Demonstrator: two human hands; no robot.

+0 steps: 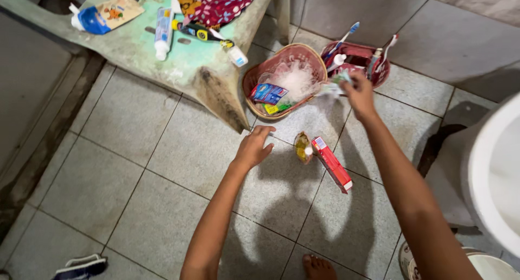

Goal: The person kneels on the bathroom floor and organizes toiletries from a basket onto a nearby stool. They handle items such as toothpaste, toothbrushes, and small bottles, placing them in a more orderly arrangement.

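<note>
My right hand [358, 93] reaches out over the tiled floor and is shut on a small crumpled wrapper [337, 85] at the rim of a round reddish basket [254, 77]. The basket holds clear plastic and small coloured packets. My left hand [254, 145] hovers lower with its fingers apart, holding nothing, left of a red toothpaste box [332, 164] and a small yellowish packet [303, 147] lying on the tiles.
A second red basket [355, 51] with toothbrushes stands behind the first. A worn green stool [179, 63] carries tubes, a pouch and patterned cloth. A white toilet [495, 171] is at the right. My foot [318, 267] and a sandal [81, 266] are at the bottom.
</note>
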